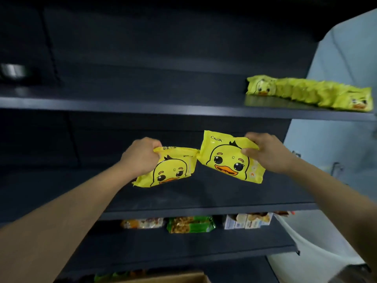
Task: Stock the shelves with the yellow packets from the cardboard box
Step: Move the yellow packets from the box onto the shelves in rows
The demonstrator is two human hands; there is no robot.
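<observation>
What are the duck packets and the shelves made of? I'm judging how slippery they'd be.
The yellow duck-print packet looks like thin glossy plastic film: it crinkles at the right hand and shows sheen. The dark shelf board looks like smooth painted metal or laminate, faintly reflecting; which one is unclear.

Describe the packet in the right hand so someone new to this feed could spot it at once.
Start at the dark shelf unit and drop to the bare middle shelf. Two yellow duck packets hang in front of it. The one meant is the right packet, pinched at its top edge by the right hand; unlike the left packet, it shows the whole duck face and "Ckak".
</observation>
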